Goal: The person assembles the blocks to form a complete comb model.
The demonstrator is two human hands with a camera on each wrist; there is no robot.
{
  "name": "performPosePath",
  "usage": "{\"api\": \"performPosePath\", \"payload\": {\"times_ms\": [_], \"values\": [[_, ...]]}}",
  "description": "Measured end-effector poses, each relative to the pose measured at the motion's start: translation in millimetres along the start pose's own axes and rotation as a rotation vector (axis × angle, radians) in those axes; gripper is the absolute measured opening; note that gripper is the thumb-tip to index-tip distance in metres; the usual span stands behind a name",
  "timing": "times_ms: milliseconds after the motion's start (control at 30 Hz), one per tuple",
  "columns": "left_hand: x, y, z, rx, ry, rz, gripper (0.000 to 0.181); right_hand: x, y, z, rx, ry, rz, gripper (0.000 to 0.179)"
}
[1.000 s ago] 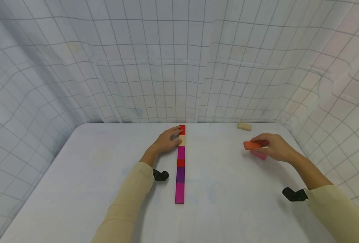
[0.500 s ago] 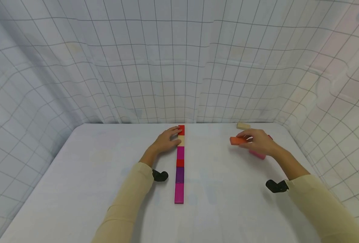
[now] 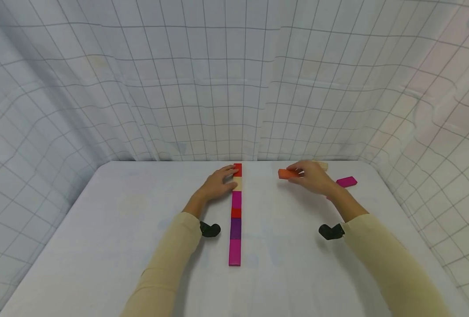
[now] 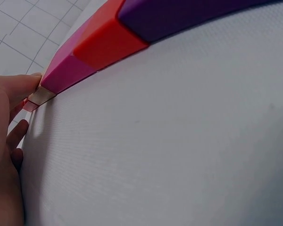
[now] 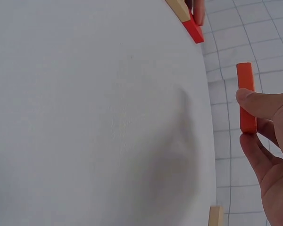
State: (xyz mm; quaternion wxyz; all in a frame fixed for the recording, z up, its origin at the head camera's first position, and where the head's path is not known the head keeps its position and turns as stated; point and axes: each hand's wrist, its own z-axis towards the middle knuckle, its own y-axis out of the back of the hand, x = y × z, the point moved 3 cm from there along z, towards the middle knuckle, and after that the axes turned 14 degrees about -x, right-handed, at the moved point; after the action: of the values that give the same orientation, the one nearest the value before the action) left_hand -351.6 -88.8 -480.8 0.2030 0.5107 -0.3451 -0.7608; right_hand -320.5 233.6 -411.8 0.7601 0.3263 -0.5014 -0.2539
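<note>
A straight row of coloured blocks runs from the table's far edge toward the front in the head view. From the far end, it has a red block (image 3: 238,170), a beige block (image 3: 238,183), a magenta block (image 3: 237,199), another red block (image 3: 236,213), a purple block (image 3: 236,228) and a longer magenta block (image 3: 235,252). My left hand (image 3: 217,183) rests at the row's far end, fingers on the red block and thumb at the beige one. Right of the row, my right hand (image 3: 312,177) pinches an orange block (image 5: 246,99) above the table.
A loose magenta block (image 3: 347,182) lies at the right, behind the right wrist. Another beige block (image 3: 322,165) lies near the far edge, partly hidden by the right hand. A white gridded curtain (image 3: 234,88) surrounds the table (image 3: 139,246).
My right hand has carried the orange block leftward and toward the far edge, closer to the row. The loose magenta block behind it has come into sight. My left hand stays put.
</note>
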Motion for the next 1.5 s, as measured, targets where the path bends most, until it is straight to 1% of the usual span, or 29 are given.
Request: {"api": "performPosePath", "payload": {"times_ms": [200,467,667,800,1033,1133,1267,1333,1500], "values": [[2.7,0.9,-0.3,0.000,-0.008,0.005,0.057,11.8,-28.4,19.2,-0.036,0.048,0.035,0.037],[0.6,0.8,0.7,0.006,-0.002,0.005,0.058,21.3,-63.3,29.3,-0.065,0.019,0.023,0.036],[-0.1,0.0,-0.1,0.009,0.020,0.005,0.058,25.4,-83.5,41.1,-0.076,0.026,0.004,0.036],[-0.7,0.0,-0.1,0.007,0.015,-0.002,0.058,26.7,-91.1,47.1,-0.083,0.020,-0.014,0.036],[-0.6,-0.2,2.1,-0.007,-0.007,0.001,0.058,31.3,-98.6,55.1,-0.081,0.015,-0.039,0.036],[-1.2,-0.2,2.5,-0.009,-0.009,-0.004,0.058,31.8,-102.5,59.2,-0.090,-0.015,-0.035,0.036],[-1.6,-0.4,0.9,-0.003,0.009,0.005,0.059,32.2,-108.6,62.9,-0.095,-0.064,-0.006,0.037],[-1.7,-0.6,0.3,-0.001,0.014,0.009,0.059,32.4,-111.5,64.0,-0.096,-0.078,-0.010,0.037],[-1.8,0.4,0.6,-0.016,0.008,0.010,0.058,34.3,-116.4,67.3,-0.089,-0.085,-0.038,0.037]]}}
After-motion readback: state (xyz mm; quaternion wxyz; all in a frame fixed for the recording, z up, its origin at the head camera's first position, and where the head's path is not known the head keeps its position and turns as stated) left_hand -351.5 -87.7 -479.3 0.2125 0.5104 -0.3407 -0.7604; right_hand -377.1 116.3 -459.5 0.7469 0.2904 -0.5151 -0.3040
